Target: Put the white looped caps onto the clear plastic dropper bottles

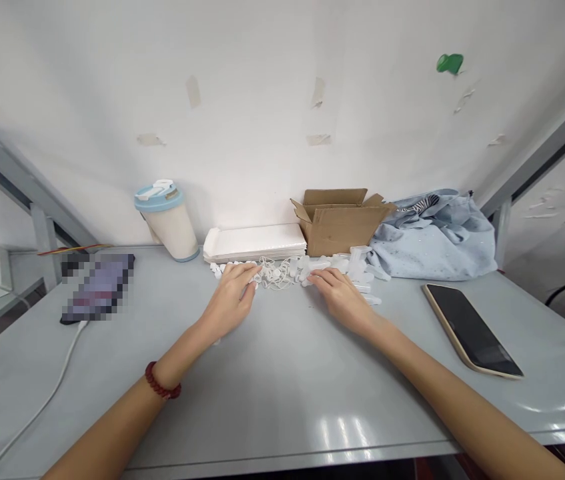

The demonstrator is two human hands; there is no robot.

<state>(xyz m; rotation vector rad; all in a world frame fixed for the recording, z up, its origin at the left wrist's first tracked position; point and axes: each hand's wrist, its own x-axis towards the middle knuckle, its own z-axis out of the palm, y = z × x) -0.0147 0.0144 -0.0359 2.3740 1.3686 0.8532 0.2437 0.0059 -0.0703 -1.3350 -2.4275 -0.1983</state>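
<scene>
My left hand [232,298] reaches to small white parts [217,269] and a tangle of thin white cords [278,275] in the middle of the table. Its fingers are stretched out, with the thumb apart. My right hand [339,298] rests at a heap of translucent plastic pieces [357,264], fingers extended and slightly bent, the tips touching the pieces. No held object shows in either hand, though the fingertips partly cover the small parts. Behind the cords lies a stack of flat white boxes [257,239].
An open cardboard box [345,230], a light blue cloth bag [435,240] and a cream tumbler with blue lid [169,223] stand along the wall. A phone [472,331] lies right; another, blurred phone [99,290] with a white cable [52,393] lies left. The grey table [272,407] has a front edge.
</scene>
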